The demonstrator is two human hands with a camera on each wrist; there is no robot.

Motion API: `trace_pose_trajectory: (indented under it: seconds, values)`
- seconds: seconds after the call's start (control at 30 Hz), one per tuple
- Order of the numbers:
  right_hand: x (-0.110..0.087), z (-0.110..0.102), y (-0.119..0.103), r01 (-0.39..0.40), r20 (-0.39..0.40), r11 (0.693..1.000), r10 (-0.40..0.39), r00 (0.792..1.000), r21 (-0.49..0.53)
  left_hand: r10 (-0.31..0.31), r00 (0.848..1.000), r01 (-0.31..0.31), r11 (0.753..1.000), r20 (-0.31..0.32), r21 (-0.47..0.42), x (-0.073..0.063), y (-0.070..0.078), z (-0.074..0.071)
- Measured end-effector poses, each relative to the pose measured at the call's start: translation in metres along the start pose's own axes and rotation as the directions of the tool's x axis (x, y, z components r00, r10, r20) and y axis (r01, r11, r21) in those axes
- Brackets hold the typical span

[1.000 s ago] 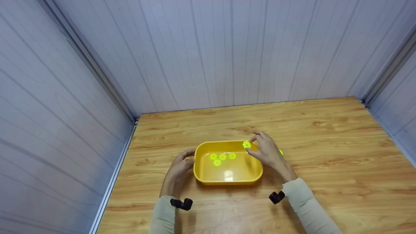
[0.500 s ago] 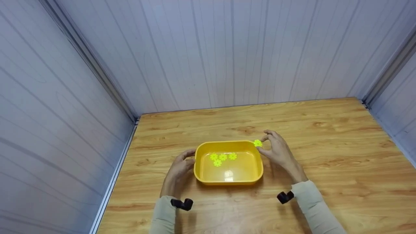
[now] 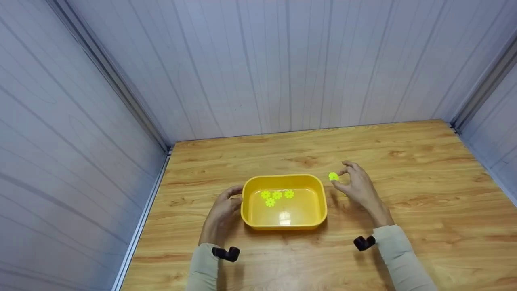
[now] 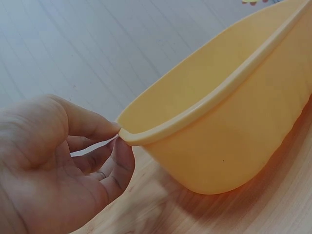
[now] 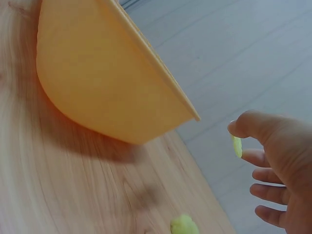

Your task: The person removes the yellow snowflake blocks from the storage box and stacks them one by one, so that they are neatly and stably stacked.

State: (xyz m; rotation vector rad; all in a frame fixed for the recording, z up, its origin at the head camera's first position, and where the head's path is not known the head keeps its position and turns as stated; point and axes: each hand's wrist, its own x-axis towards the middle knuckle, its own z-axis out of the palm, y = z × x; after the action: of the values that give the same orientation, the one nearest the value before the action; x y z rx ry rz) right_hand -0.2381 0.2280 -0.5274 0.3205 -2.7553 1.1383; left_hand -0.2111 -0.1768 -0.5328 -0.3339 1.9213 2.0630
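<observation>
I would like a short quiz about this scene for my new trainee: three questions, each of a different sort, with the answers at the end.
1. Count: how many flower pieces lie inside the yellow tub?

2. Choose: where does the right hand hold the pinched piece?
A) above the floor of the tub
B) in the air, beside the tub
C) pressed flat on the table

3. Complete: the fingertips of the left hand are at the tub's ______.

Key:
1. Four.
2. B. The head view shows it out past the tub's right end.
3. Rim, as the left wrist view shows.
</observation>
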Motion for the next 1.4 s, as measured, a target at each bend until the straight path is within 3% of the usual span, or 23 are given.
trace_pose_trajectory:
  seconds: [0.23,0.53,0.93,1.17,1.4]
  values:
    - [-0.005,-0.006,0.023,-0.036,0.024,0.998,0.037,0.999,-0.043,0.033,0.999,-0.033,0.999,0.008,0.010,0.001,0.000,-0.001]
    - [-0.012,-0.002,0.039,-0.030,0.032,0.989,0.035,0.999,-0.148,0.020,1.000,-0.020,1.000,0.000,0.017,0.001,0.001,-0.002]
    - [-0.016,-0.002,0.045,-0.041,0.087,0.980,0.058,0.994,-0.194,0.041,0.999,-0.041,0.998,0.006,0.049,0.002,-0.001,-0.003]
    - [-0.016,0.000,0.045,-0.038,0.085,0.976,0.058,0.995,-0.216,0.025,1.000,-0.025,0.999,-0.009,0.036,0.002,-0.001,-0.002]
    - [-0.018,0.002,0.043,-0.046,0.056,0.973,0.060,0.997,-0.228,0.047,0.999,-0.047,0.998,-0.007,0.034,0.002,-0.002,-0.002]
